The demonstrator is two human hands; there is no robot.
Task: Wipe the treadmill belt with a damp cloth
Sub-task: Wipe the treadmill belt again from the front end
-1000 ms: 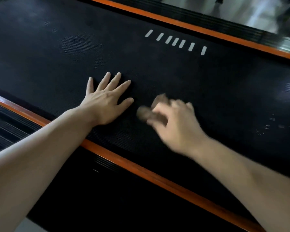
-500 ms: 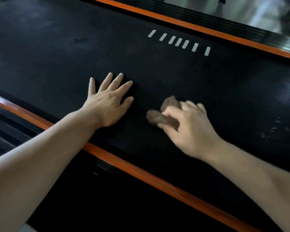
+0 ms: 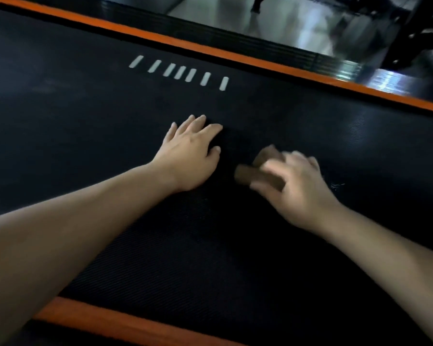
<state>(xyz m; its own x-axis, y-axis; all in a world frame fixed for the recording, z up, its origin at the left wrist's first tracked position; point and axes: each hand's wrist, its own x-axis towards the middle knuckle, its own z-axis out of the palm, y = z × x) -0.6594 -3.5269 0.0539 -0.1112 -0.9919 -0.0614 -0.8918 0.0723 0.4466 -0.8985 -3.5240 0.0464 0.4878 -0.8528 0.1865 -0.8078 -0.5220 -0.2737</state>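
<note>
The black ribbed treadmill belt (image 3: 90, 126) fills most of the head view, with a row of white dashes (image 3: 180, 72) printed near its far side. My left hand (image 3: 190, 156) lies flat on the belt, fingers straight and spread. Just to its right, my right hand (image 3: 298, 186) grips a small brown cloth (image 3: 255, 171) and holds it against the belt. That hand and the cloth are motion-blurred. Most of the cloth is hidden under the fingers.
Orange strips edge the belt on the far side (image 3: 210, 49) and the near side (image 3: 125, 320). Beyond the far strip runs a black ribbed side rail (image 3: 260, 46), then shiny floor (image 3: 298, 23). A dark machine frame (image 3: 410, 41) stands at top right.
The view has shifted forward over the belt, so the near orange strip now sits much lower. My right hand keeps rubbing the cloth beside the left hand, which stays flat.
</note>
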